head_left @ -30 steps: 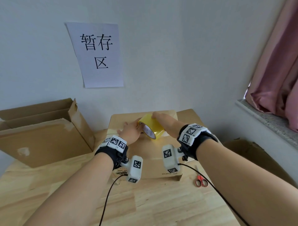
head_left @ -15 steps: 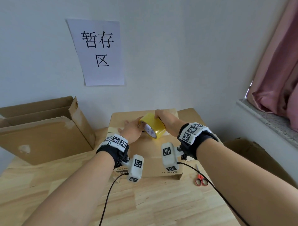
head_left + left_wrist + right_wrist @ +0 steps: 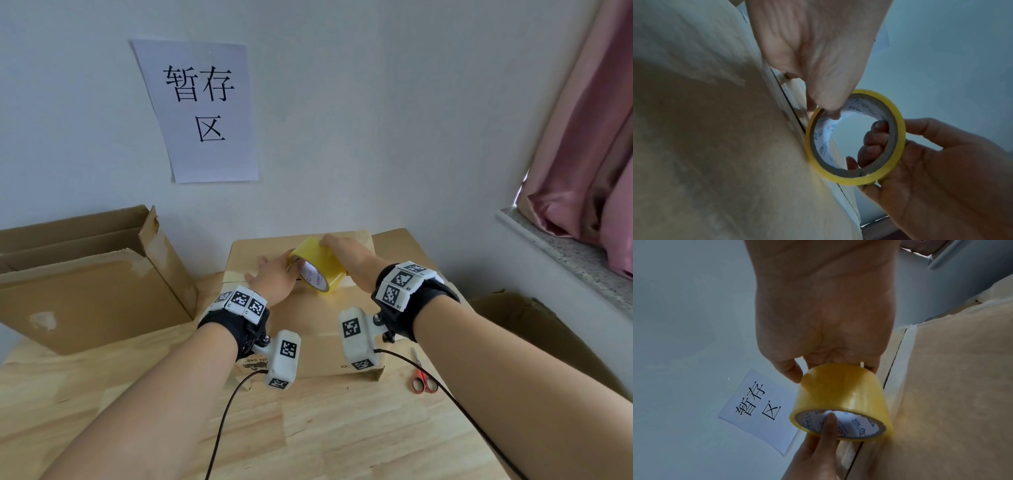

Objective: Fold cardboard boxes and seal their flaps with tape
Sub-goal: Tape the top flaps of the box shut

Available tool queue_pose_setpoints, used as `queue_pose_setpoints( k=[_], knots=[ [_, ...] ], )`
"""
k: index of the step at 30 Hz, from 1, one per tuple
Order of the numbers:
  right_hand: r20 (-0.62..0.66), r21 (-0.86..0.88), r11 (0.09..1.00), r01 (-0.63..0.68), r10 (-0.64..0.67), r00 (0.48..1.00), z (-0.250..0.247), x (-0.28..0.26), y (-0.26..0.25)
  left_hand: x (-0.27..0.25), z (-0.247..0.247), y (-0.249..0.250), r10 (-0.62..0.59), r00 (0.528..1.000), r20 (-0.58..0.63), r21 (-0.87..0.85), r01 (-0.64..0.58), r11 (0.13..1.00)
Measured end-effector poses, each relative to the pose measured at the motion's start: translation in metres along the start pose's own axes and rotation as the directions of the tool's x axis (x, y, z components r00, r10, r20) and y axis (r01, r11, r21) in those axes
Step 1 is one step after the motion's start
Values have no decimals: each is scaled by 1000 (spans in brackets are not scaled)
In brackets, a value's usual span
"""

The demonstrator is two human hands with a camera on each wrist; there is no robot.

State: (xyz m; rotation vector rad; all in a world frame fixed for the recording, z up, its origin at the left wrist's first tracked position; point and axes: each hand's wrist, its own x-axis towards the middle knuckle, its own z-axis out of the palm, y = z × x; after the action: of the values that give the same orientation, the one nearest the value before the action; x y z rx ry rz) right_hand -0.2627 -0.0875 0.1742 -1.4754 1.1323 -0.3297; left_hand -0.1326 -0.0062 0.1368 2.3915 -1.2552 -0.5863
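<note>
At frame centre, the right hand [image 3: 346, 255] grasps the yellow tape roll [image 3: 318, 265] on the closed cardboard box [image 3: 318, 339], fingers hooked through its core, while the left hand [image 3: 274, 277] pinches its near rim, apparently to steady it over the flap seam [image 3: 894, 363].

Tape roll [image 3: 317, 265] on box [image 3: 308, 329]; scissors [image 3: 423, 376] right.

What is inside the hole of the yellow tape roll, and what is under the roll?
Inside the tape roll: right hand fingers curl through, left hand thumb tip enters. Under it lies the cardboard box seam; the contact spot is covered.
</note>
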Motion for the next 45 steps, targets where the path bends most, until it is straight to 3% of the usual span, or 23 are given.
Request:
queue_pose_setpoints(
  k=[8, 15, 22, 25, 28, 30, 34, 45],
  knots=[
    [58, 15, 999, -32, 31, 998, 0, 4, -2, -5, 0, 3, 12, 1000, 2, 13, -12, 1000],
    [88, -10, 998, 67, -66, 994, -1, -6, 3, -4, 0, 4, -27, 1000, 3, 11, 27, 1000],
    [250, -112, 973, 203, -170, 953, -11, -9, 9, -5, -3, 2, -55, 994, 99, 84, 46, 995],
    [245, -122, 967, 225, -191, 951, -12, -11, 9, -7, -14, 4, 58, 995, 78, -34, -55, 998],
    [242, -123, 965, 230, -196, 950, -9, -16, 4, -11, -29, 11, 145, 985, -91, -194, -161, 968],
    [242, -132, 960, 248, -211, 947, -6, -18, 0, -11, -37, 19, 210, 963, -167, -146, -235, 961],
    [240, -154, 950, 271, -230, 943, -4, -23, -4, -11, -41, 33, 333, 926, -179, 67, -326, 943],
    [227, -197, 946, 256, -210, 951, -1, -29, -7, -26, -46, 43, 452, 852, -266, 179, -417, 891]
  ],
)
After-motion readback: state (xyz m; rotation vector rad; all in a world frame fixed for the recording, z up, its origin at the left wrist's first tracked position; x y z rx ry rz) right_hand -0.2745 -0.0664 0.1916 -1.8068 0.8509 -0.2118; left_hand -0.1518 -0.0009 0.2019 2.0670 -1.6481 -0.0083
